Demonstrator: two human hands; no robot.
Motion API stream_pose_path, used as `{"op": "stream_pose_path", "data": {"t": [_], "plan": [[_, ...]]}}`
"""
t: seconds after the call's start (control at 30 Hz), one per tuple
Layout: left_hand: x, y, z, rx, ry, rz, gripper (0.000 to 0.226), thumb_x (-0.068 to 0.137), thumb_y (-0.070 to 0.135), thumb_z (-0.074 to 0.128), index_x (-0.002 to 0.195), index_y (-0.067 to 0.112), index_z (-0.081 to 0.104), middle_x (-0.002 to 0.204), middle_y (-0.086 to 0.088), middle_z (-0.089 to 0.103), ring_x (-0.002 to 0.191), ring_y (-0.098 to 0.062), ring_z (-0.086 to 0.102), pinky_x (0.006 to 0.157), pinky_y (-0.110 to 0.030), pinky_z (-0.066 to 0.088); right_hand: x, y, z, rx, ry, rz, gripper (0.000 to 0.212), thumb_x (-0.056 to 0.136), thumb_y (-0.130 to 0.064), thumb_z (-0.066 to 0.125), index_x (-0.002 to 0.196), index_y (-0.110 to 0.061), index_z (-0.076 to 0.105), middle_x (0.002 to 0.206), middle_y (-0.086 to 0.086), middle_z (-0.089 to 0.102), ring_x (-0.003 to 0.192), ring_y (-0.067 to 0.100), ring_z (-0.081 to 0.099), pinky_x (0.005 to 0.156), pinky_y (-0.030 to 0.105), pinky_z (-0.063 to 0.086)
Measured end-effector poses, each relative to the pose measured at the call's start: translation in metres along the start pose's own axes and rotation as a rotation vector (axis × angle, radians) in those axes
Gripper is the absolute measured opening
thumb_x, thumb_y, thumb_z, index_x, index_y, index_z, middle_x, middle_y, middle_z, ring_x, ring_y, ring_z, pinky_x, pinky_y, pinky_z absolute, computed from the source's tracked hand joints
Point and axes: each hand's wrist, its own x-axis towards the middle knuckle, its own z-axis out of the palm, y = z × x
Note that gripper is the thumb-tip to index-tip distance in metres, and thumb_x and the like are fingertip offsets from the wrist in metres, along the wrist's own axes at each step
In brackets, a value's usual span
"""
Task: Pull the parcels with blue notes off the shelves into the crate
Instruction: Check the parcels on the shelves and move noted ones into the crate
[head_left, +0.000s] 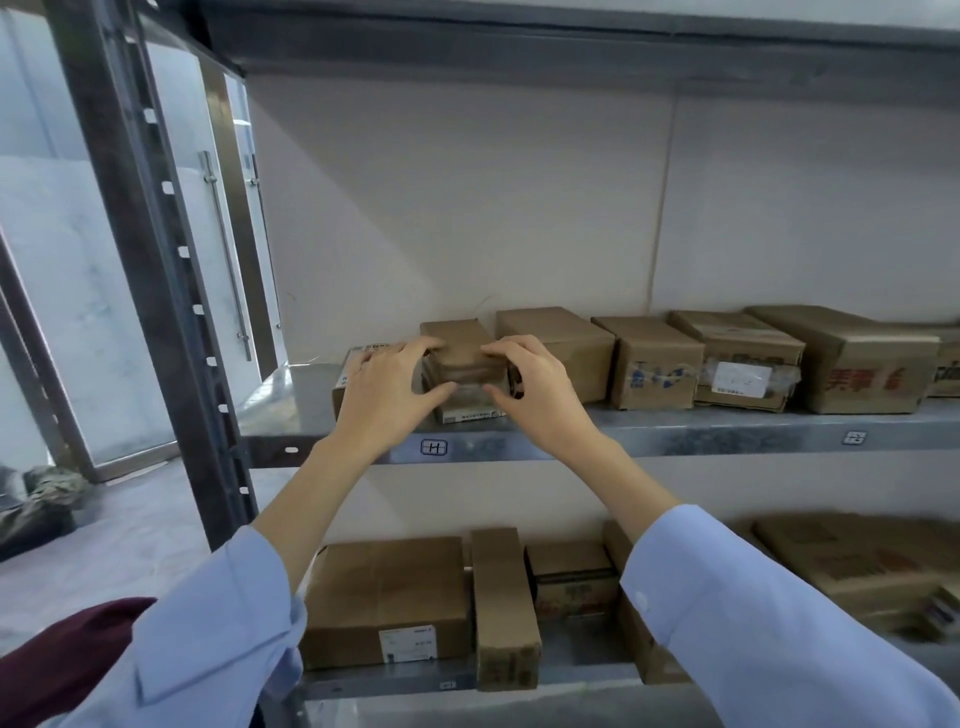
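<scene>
You cupped your left hand (387, 395) and right hand (530, 387), fingers curled, around the small box (460, 358) at the shelf's (675, 431) front edge, apparently to draw it off.

The upper shelf (675, 431) carries a row of cardboard boxes (652, 364) from 9 to 3 o'clock; the lower shelf (389, 686) holds more boxes (387, 597).

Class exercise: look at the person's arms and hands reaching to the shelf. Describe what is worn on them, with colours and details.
Both arms wear loose light-blue shirt sleeves, pushed back so the forearms are bare. The right sleeve has a small white cuff button. The left hand and right hand are bare: no gloves, rings or watch show. A dark red garment shows at lower left.
</scene>
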Motion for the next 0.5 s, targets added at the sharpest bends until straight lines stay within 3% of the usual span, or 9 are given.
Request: {"op": "stream_pose_path", "data": {"t": [0.2,0.37,0.5], "plan": [[0.001,-0.004,-0.010,0.009,-0.038,-0.016,0.053,0.082,0.054,0.068,0.129,0.033,0.054,0.124,0.007,0.064,0.119,-0.021,0.054,0.103,-0.038,0.028,0.005,0.000,0.000,0.091,0.010,0.077,0.047,0.087,-0.020,0.073,0.131,-0.017,0.057,0.127,-0.002,0.054,0.110,0.009,0.052,0.093,0.028,0.049],[0.004,0.000,-0.008,0.008,-0.108,-0.033,0.066,0.084,0.059,0.063,0.140,0.030,0.045,0.133,0.004,0.060,0.126,-0.024,0.051,0.109,-0.040,0.025,0.014,-0.002,-0.003,0.039,-0.076,0.144,0.056,0.090,-0.027,0.069,0.141,-0.019,0.048,0.137,0.005,0.054,0.126,0.020,0.048,0.100,0.027,0.040],[0.004,-0.001,-0.005,0.009,-0.094,-0.033,0.062,0.085,0.055,0.064,0.138,0.029,0.046,0.132,0.003,0.061,0.124,-0.026,0.052,0.108,-0.041,0.026,0.017,-0.005,-0.002,-0.080,-0.122,0.134,0.057,0.091,-0.025,0.068,0.143,-0.017,0.046,0.133,0.009,0.056,0.122,0.025,0.051,0.095,0.031,0.042]]}}
